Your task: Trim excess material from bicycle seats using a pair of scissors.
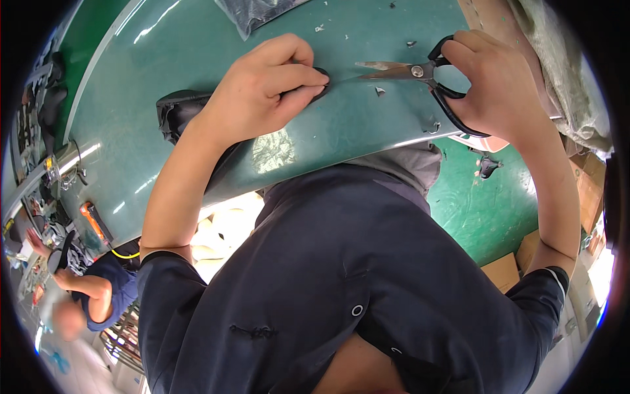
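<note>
My left hand point(266, 85) pinches the edge of a black leather-like piece point(180, 108) between thumb and fingers. Much of that piece lies hidden under the hand and forearm; a folded end shows to the left of my wrist. A pair of scissors point(418, 71) with black loop handles is gripped in my right hand point(499, 85), its fingers through the loops. The blades are parted slightly and point left, their tips a short way from the pinched edge. Both hands are above a green tabletop point(367, 125).
Small dark scraps point(380, 91) lie scattered around the scissors. At the table's far edge sits a clear plastic bag point(252, 13). An orange-handled tool point(96, 222) is at the left edge. A co-worker point(108, 289) is at lower left; cardboard boxes point(502, 272) stand on the floor at right.
</note>
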Tool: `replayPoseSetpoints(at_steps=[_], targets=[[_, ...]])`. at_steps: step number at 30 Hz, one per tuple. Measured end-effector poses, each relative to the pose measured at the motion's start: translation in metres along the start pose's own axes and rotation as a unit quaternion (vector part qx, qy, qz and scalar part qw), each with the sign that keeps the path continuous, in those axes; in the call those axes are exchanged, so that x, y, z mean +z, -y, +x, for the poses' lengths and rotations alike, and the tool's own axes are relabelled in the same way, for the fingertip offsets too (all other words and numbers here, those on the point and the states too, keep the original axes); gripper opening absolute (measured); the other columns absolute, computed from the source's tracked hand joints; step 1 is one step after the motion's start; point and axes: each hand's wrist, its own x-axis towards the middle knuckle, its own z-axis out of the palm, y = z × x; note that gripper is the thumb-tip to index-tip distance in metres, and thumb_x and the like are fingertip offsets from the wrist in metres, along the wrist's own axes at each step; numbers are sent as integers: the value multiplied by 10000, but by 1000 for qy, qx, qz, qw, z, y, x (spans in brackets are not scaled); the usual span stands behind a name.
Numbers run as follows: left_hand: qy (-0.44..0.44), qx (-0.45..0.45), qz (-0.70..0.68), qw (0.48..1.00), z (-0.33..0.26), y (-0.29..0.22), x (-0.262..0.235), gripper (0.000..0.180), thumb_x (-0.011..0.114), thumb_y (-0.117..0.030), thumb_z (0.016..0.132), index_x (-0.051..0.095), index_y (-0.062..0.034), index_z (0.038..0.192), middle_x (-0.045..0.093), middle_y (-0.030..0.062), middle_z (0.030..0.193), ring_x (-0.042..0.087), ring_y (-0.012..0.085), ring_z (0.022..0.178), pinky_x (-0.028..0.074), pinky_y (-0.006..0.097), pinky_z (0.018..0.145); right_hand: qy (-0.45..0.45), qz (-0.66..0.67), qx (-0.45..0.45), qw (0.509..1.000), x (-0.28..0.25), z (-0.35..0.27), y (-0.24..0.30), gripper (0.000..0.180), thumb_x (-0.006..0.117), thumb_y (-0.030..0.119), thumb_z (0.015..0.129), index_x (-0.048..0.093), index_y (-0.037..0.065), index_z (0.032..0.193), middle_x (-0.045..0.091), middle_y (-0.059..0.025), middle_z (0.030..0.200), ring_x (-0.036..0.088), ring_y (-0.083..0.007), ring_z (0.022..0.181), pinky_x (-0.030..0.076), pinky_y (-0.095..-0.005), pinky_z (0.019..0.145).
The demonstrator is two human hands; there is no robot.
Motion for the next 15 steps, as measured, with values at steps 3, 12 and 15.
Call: replayPoseSetpoints(at_steps=[3,12,15], targets=[[-13,7,33,999,0,-1,1,149,782,42,898,744,-5,1034,624,68,1010,617,192,817,500,299,699,-16,18,-19,1000,10,-5,-3,308,848,225,774,657,49,940,640,-106,912,664,-350,919,526,-471,748],[-42,-17,22,999,-5,-3,2,96,735,47,926,694,-11,991,621,117,999,619,261,823,521,341,706,-11,13,-50,999,9,17,7,331,826,308,778,681,49,926,660,-121,861,686,-358,880,546,-469,737],[-49,8,29,998,-8,-1,2,97,739,52,925,698,-11,986,623,115,1001,616,244,815,517,330,699,58,6,-65,996,6,33,10,377,793,382,781,700,40,909,678,-127,853,698,-363,891,568,-468,766]])
